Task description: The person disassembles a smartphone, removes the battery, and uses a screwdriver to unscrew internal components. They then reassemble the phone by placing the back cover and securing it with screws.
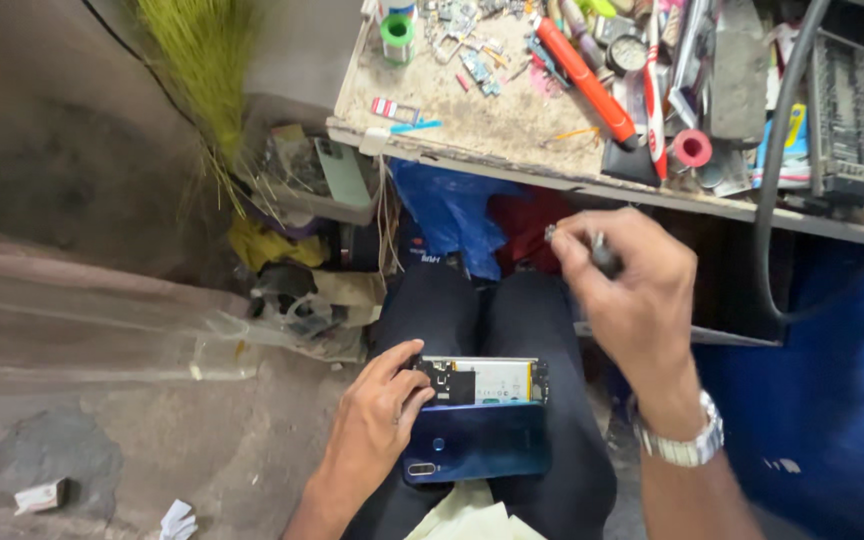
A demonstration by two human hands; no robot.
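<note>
- We steady the opened phone [480, 382] and its blue back cover [482, 442] on our lap, left hand [377, 420] fingers curled round the edge.
- Our right hand [627, 290] pinches a small tool [604, 256], fingers closed, raised below the workbench [432, 100].

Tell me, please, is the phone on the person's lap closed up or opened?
Opened: the phone shows bare circuit board and battery, with its blue back cover shifted off; the left hand steadies it.

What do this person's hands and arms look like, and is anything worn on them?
Both hands are bare, without gloves. No sleeves show on either forearm. The right hand has a silver metal-link wristwatch at the wrist. The left hand shows no watch or ring in this view.
</note>
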